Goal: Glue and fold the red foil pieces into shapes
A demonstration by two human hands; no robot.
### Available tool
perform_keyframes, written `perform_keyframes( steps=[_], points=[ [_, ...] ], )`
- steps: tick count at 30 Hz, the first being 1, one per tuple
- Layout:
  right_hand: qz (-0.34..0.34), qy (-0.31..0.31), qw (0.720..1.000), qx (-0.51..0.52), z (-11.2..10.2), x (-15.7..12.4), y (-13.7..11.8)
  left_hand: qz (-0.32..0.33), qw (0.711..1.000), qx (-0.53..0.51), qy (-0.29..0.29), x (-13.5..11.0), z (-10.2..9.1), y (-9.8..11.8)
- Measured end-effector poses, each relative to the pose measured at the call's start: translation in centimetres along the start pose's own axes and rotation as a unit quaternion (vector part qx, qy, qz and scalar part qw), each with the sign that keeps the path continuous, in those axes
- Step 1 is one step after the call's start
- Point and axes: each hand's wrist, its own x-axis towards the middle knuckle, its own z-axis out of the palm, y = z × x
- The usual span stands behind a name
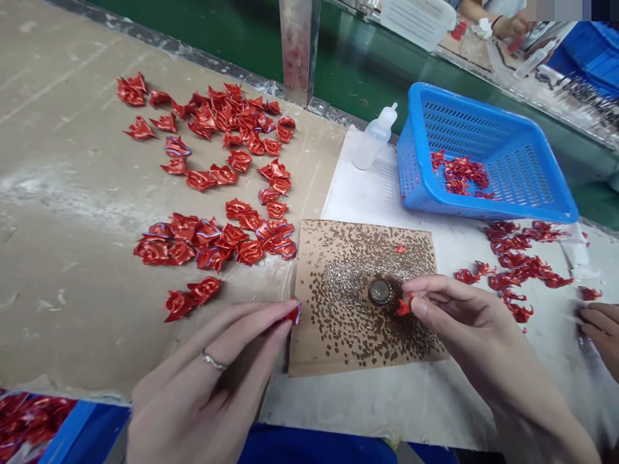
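Left hand and right hand pinch red petals, seemingly foil

Bright, even light left only soft shadows under the right hand; glare streaked the green surface, and the wide lens bent the table edge.

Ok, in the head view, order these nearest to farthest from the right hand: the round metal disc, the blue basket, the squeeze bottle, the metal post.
1. Round metal disc: on the brown card, just left of the right hand.
2. Blue basket: ahead of the hand.
3. Squeeze bottle: left of the basket.
4. Metal post: farthest, at the far table edge.
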Motion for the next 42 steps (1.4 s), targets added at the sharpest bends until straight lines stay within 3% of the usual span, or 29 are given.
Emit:
perform_keyframes(
  steps=[3,8,14,20,35,42],
  points=[
    [0.049,-0.036,0.994,0.089,-0.2,-0.2,0.0,0.049,0.998,-0.014,-0.043,0.4,0.3,1.0],
    [0.091,-0.074,0.980,0.160,-0.2,-0.7,-0.1,0.002,0.997,-0.051,-0.064,-0.3,1.7,2.8],
    [-0.013,0.005,0.995,0.102,1.0,-2.7,0.2,-0.048,0.991,-0.111,-0.055,-1.2,3.8,4.6],
    [-0.101,0.027,0.994,0.022,3.0,-4.5,0.4,-0.057,0.986,-0.144,-0.056,-1.3,4.7,5.2],
    [-0.106,0.030,0.994,-0.012,3.7,-4.3,1.1,-0.041,0.987,-0.139,-0.067,-1.4,4.8,5.6],
    [-0.121,0.075,0.990,-0.005,4.7,-4.5,0.7,-0.025,0.987,-0.148,-0.058,-1.8,4.9,5.6]
  ],
)
